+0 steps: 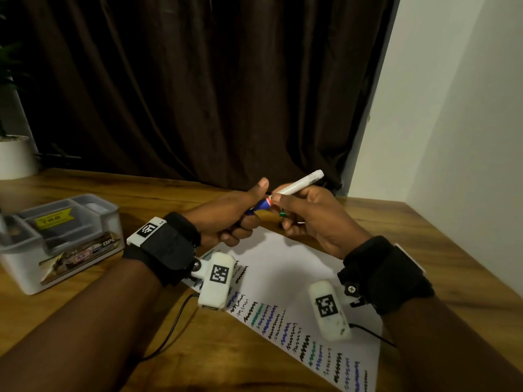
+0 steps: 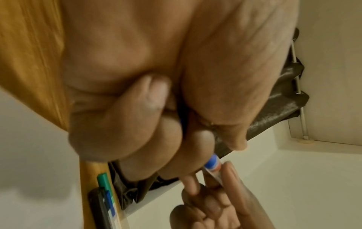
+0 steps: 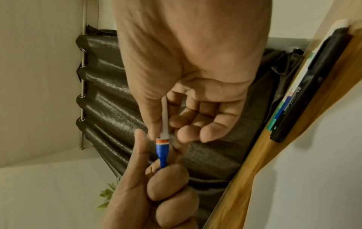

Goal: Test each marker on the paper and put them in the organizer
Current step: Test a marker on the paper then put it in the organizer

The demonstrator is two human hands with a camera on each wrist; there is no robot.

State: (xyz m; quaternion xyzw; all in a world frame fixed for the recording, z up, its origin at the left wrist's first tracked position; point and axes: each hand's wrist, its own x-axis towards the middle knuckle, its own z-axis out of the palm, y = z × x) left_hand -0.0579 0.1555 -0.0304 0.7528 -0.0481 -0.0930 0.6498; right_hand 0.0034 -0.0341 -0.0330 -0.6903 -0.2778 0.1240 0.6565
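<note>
Blue cap [image 1: 261, 206] being gripped in left hand [image 1: 235, 216], white marker barrel [image 1: 297, 185] being pinched by right hand [image 1: 314, 219], above scribbled paper [image 1: 297, 267], grey organizer [image 1: 60, 239] sitting left.

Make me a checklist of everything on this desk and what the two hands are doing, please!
Surface: wooden table, with white paper lying on it.
Job's things: paper carries rows of black, blue and green squiggles; white marker with blue cap held above it; more markers lie at the paper's far edge; grey organizer on the left.
Clutter: nothing seen.
Grippers: left hand grips the blue cap; right hand pinches the white barrel.
Cables: black cable runs from each wrist camera across the table.
Surroundings: dark curtain, white wall, white plant pot.
</note>
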